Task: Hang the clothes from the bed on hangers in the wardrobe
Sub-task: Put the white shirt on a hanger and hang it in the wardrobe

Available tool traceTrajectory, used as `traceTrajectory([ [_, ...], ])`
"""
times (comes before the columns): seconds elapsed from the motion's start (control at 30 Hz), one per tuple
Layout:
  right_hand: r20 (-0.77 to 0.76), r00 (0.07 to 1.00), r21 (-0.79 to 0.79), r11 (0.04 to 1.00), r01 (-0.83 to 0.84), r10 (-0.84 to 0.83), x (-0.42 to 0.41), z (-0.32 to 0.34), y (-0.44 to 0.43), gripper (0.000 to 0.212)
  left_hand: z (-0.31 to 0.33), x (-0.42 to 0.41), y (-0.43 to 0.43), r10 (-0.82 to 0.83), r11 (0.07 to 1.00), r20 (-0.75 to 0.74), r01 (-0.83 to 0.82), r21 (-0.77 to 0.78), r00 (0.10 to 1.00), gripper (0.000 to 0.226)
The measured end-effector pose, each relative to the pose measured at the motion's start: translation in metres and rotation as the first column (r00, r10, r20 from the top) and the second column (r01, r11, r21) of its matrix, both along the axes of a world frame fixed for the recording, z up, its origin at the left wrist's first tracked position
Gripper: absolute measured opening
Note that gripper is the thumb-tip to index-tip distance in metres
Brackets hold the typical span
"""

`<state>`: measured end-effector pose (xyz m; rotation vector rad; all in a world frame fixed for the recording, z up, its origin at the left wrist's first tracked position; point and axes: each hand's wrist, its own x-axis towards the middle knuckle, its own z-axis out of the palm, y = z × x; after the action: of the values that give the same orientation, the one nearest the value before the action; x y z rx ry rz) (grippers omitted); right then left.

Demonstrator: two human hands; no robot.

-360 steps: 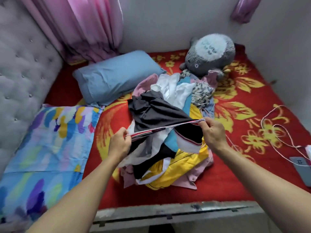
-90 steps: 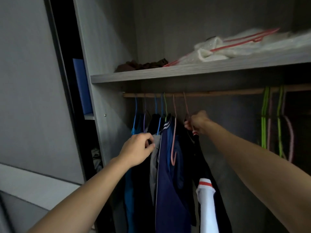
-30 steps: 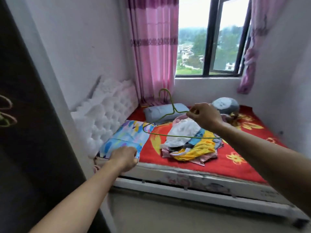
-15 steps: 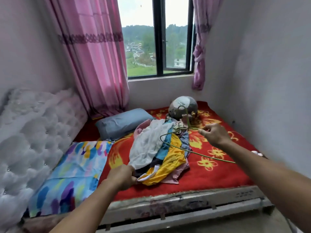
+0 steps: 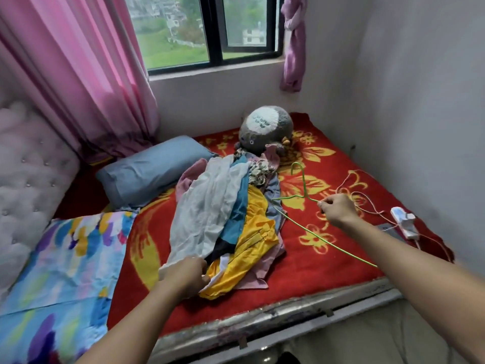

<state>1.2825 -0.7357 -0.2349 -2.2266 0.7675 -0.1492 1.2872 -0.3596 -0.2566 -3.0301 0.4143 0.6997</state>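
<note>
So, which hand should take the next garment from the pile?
Left: the left hand touches the crumpled white cloth on the colourful clothes pile; the right hand holds the thin green wire hanger.

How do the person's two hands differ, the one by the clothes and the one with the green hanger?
The left hand sits at the near end of the clothes pile, fingers curled against cloth; the right hand is out over the red blanket. The right hand pinches the green hanger by its wire; whether the left hand grips cloth is unclear. Both reach over the bed.
</note>
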Motion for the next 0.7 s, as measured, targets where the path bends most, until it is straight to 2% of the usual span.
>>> traceTrajectory([
  [0.2,-0.145,0.986,0.104,0.990,0.093,-0.077,0.141,-0.101,-0.018,0.023,-0.062,0.108,-0.019,0.067,0.997,-0.112,-0.063,0.032,0.991,0.021],
  [0.37,-0.257,0.966,0.143,0.988,0.066,-0.027,0.231,-0.169,-0.015,0.015,-0.110,0.157,-0.021,0.223,0.968,-0.168,-0.239,-0.082,0.960,0.016],
  [0.53,-0.466,0.871,0.146,0.985,-0.096,0.154,0.264,-0.253,0.027,0.015,-0.182,0.164,0.011,0.319,0.941,-0.297,-0.338,-0.013,0.900,0.015],
  [0.7,-0.603,0.772,0.153,0.979,-0.134,0.200,0.267,-0.325,0.077,0.021,-0.240,0.172,0.051,0.369,0.925,-0.374,-0.377,0.054,0.851,0.019],
])
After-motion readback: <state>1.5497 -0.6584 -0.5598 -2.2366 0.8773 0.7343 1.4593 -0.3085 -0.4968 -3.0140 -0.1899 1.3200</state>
